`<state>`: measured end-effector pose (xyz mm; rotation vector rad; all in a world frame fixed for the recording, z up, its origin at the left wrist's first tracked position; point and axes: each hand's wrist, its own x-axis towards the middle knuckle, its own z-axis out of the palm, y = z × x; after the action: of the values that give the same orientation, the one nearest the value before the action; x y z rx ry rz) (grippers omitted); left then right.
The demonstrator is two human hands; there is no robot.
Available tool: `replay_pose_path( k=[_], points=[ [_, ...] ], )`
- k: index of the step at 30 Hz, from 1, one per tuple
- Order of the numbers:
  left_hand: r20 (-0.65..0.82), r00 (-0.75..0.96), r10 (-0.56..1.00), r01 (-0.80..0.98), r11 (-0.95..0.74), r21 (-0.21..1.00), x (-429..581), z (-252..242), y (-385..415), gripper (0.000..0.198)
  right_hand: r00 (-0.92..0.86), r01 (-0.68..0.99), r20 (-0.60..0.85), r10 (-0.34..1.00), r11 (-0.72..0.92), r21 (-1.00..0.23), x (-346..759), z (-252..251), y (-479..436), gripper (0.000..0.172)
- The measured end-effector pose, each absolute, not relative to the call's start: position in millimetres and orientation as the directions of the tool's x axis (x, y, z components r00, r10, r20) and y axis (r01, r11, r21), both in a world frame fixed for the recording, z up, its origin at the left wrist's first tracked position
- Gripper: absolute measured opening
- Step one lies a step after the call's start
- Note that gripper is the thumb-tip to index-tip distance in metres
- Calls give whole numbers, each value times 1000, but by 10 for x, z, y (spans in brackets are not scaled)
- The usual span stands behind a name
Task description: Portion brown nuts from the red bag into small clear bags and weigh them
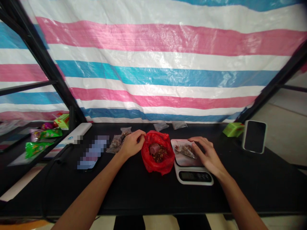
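A red plastic bag [157, 159] of brown nuts, with a small pink scoop [154, 148] inside, sits open on the black table [134, 191]. My left hand [131, 143] pinches the bag's left rim with closed fingers. To the right stands a white kitchen scale [192, 174] carrying a small clear pouch of nuts [185, 150]. My right hand [206, 154] rests on the scale's plate, fingers stretched out and touching the pouch.
Filled clear pouches [118, 139] lie left of my left hand, and two empty pouches [169, 125] lie at the table's back. A phone on a stand [254, 136] and a green box [233, 129] stand at the right. A white power bank [78, 132] and green snack packets [40, 140] lie left.
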<state>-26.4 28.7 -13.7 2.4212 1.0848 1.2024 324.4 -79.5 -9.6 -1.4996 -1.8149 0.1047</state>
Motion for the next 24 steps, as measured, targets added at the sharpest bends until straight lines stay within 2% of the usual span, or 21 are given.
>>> replay_pose_path(
  k=[2, 7, 11, 14, 18, 21, 24],
  points=[
    [599, 390, 700, 512, -705, 490, -261, -136, 282, 19, -46, 809, 493, 869, 322, -492, 3226, -118, -804, 34],
    [589, 388, 709, 521, -696, 494, -266, -130, 283, 19, -160, 818, 472, 867, 384, -428, 3151, -169, -740, 61],
    [596, 377, 710, 523, -694, 496, -265, -122, 280, 19, -220, 765, 446, 868, 437, -474, 2956, 0, -677, 48],
    [593, 380, 710, 526, -693, 492, -261, -115, 275, 19, -329, 711, 378, 866, 490, -504, 2725, 200, -650, 41],
    [604, 396, 692, 506, -713, 486, -259, -97, 264, 19, -448, 721, 322, 834, 550, -422, 2475, 318, -593, 46],
    [614, 393, 684, 484, -722, 495, -261, -71, 253, 20, -454, 755, 284, 844, 534, -379, 2400, 282, -540, 51],
    [613, 393, 686, 481, -721, 498, -267, -45, 245, 21, -438, 770, 254, 862, 506, -390, 2385, 247, -517, 54]
  ],
)
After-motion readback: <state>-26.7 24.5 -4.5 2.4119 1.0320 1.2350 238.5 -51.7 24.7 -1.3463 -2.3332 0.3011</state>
